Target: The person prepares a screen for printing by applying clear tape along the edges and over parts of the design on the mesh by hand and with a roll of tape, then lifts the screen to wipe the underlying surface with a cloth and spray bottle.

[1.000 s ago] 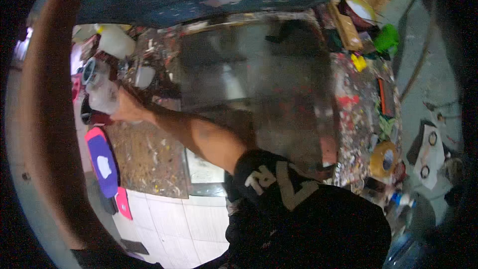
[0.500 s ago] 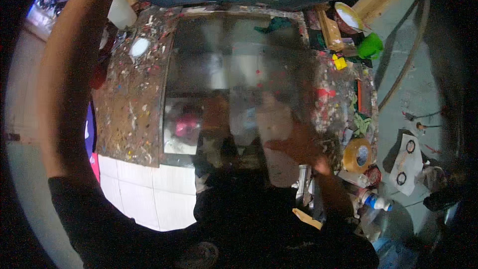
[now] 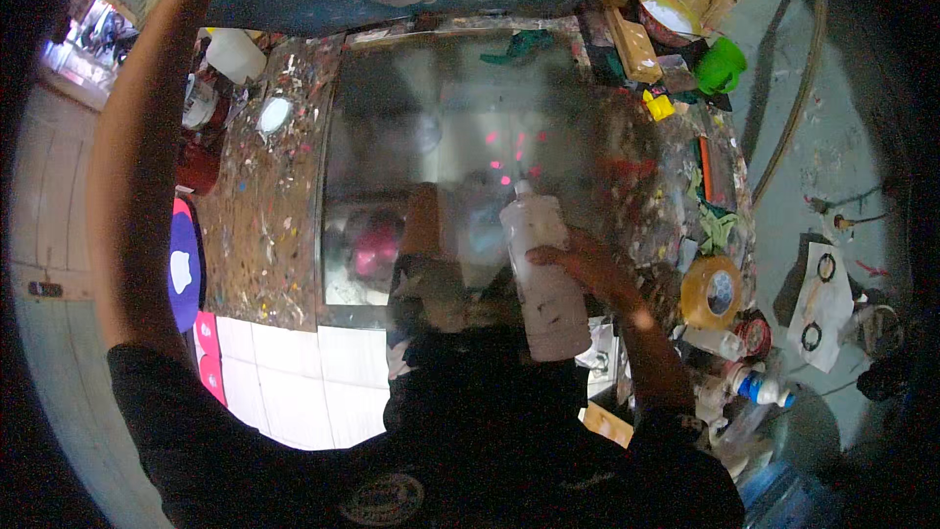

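Right hand [image 3: 595, 272]: is clamping the bottle [image 3: 550, 299]
Glass panel [image 3: 382, 127]: is risking spatter from hard squeezing
Left hand: is lying beyond view, grip unclear

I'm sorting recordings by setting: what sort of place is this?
Probably a small paint or printing workshop: the worktop is flecked with many colours, a roll of tape sits near its right edge, and the person's right hand holds a pale nozzle-tipped bottle.

Head camera: worn up top, wide fisheye, looking down.
Bench [image 3: 264, 245]: near, spread out below, filling the middle.
Black shirt [image 3: 470, 441]: very close, crowding the lower edge.
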`<action>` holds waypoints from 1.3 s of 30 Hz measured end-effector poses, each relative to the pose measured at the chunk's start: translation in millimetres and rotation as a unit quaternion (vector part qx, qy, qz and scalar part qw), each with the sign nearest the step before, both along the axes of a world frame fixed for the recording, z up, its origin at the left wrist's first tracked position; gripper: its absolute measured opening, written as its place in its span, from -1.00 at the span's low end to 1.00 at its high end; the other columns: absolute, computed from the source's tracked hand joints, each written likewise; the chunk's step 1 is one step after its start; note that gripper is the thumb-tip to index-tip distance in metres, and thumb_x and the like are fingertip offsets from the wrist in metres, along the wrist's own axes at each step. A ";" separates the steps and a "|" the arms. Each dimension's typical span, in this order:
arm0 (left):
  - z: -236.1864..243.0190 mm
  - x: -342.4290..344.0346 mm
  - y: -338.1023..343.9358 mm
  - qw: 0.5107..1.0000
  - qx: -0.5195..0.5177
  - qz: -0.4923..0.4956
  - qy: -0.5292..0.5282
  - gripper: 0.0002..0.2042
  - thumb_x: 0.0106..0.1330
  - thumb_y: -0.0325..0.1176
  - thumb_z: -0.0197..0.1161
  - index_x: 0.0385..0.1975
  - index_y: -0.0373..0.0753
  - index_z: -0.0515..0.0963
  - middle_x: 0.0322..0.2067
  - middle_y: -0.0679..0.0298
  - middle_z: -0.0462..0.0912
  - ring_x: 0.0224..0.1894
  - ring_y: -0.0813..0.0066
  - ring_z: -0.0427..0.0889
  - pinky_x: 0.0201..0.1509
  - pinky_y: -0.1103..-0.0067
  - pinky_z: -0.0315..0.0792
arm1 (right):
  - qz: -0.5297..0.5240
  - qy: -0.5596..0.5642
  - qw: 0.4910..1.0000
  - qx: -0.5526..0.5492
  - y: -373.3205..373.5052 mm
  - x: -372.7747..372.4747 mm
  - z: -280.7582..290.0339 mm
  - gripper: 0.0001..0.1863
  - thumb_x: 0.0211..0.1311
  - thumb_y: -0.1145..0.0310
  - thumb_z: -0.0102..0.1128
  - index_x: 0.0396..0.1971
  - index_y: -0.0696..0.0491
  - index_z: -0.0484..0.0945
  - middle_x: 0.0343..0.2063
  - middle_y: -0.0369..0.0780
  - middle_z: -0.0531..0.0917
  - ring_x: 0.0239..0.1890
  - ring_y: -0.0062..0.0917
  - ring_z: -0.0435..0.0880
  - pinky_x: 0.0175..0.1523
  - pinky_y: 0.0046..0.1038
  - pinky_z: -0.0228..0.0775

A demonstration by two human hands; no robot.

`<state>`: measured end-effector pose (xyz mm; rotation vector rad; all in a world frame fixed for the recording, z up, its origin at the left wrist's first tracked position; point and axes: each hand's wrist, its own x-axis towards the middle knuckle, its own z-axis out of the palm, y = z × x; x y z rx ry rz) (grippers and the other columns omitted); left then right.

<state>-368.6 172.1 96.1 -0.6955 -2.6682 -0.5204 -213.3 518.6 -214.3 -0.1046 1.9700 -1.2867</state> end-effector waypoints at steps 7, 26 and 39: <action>-0.8 -3.3 3.0 0.999 -0.013 0.002 0.034 -0.44 0.06 -0.04 0.45 -0.13 -0.44 0.58 -0.33 0.18 0.67 -0.29 0.49 0.58 -0.12 0.53 0.48 | -0.029 0.041 0.996 -0.080 -1.8 -4.2 -20.6 -0.33 0.01 0.01 0.41 0.09 0.05 0.47 -0.04 -0.13 0.61 0.08 -0.28 0.53 0.25 -0.31 0.27; 0.7 -0.6 1.7 0.999 -0.019 0.014 0.047 -0.41 0.04 -0.04 0.46 -0.08 -0.43 0.56 -0.28 0.15 0.67 -0.25 0.46 0.60 -0.11 0.53 0.47 | -0.120 -0.217 0.936 -0.250 -15.4 -8.6 -33.6 -0.38 0.10 0.10 0.28 0.11 0.09 0.35 -0.18 -0.16 0.60 -0.25 -0.44 0.65 -0.17 -0.35 0.55; 4.9 -13.2 -13.0 0.992 -0.098 0.018 0.082 -0.21 -0.04 0.28 0.36 -0.18 -0.50 0.58 -0.32 0.02 0.67 -0.29 0.25 0.61 -0.16 0.41 0.49 | -0.053 0.210 0.975 -0.058 -19.0 17.7 32.6 -0.08 -0.31 0.33 0.60 0.16 0.12 0.30 -0.01 -0.15 0.56 0.05 -0.36 0.54 0.19 -0.26 0.36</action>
